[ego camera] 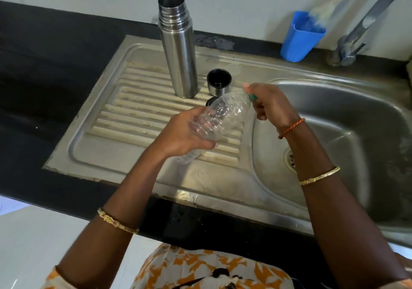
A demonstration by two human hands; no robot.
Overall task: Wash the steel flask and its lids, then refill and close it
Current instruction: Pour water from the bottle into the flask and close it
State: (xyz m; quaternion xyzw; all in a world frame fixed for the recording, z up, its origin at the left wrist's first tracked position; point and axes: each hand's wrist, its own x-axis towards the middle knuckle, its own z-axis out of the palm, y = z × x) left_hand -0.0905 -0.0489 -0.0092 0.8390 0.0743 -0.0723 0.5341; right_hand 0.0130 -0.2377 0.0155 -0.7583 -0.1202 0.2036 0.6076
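The flask [178, 45] stands open on the draining board [138, 119], 1 lid [219, 84] beside it. The left hand [185, 132] grips a plastic bottle [219, 119], tilted; the right hand [270, 103] pinches its green cap [253, 97], probably unscrewing it for refilling.

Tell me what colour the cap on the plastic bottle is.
Green; the cap shows in the head view, pinched by the right hand at the plastic bottle's neck.

Gold bangle [118, 221] on each forearm, orange thread [291, 128] at right wrist, orange-and-white patterned garment [189, 266].
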